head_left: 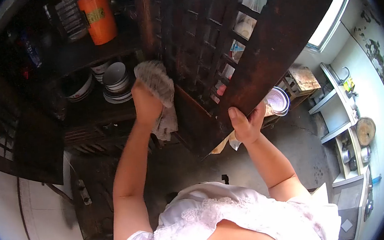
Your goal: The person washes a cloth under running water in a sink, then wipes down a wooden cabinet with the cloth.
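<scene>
My left hand (pixel 147 102) is closed on a grey, worn-looking cloth (pixel 159 83), part of which hangs down below the wrist. The cloth is at the hinge side of a dark wooden cabinet door (pixel 264 51) with a lattice of openings. With thumb in front and fingers behind, my right hand (pixel 249 124) grips the lower outer edge of that door, which stands swung out. Just left of the cloth, stacked bowls (pixel 115 75) sit on plates inside the dark cabinet. A wide bowl (pixel 81 87) stands further left on the same shelf.
An orange container (pixel 97 17) stands on the upper shelf. The other cabinet door (pixel 35 146) hangs out at left. Beyond the right hand are a round basin (pixel 277 101), a wooden box (pixel 304 79) and a white shelf unit (pixel 334 116) along the wall.
</scene>
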Demonstrator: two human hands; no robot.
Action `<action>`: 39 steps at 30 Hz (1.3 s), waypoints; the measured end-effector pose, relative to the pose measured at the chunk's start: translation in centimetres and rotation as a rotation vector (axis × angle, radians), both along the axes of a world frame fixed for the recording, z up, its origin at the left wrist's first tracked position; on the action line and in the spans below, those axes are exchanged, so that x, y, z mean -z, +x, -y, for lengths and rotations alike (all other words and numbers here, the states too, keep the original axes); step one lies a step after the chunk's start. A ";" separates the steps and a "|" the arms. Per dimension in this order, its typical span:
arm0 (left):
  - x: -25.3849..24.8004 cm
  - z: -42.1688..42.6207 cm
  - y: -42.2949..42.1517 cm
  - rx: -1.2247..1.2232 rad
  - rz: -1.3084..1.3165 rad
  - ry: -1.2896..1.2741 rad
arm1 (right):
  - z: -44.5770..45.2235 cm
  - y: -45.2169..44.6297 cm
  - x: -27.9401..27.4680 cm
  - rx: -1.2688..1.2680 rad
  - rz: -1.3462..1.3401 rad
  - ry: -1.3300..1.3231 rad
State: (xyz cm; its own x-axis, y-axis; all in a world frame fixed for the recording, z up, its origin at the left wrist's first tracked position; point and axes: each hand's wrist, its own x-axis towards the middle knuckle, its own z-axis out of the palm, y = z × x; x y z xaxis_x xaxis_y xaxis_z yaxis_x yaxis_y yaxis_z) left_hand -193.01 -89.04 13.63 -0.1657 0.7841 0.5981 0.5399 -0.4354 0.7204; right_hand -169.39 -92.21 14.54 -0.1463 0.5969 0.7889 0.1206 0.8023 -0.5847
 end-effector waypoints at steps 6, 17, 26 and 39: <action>0.8 -0.8 0.8 0.033 -0.083 0.342 | 0.0 0.5 -1.6 -0.105 -0.031 -0.101; 4.3 0.1 5.4 0.162 0.281 0.124 | -0.6 0.9 -0.3 -0.054 -0.007 -0.056; -4.3 -0.9 5.2 0.343 0.516 0.547 | -0.3 0.4 -0.4 -0.057 -0.036 -0.068; -1.4 -4.1 1.2 -0.026 -0.114 0.418 | 1.2 -1.7 -1.2 -0.076 -0.085 -0.051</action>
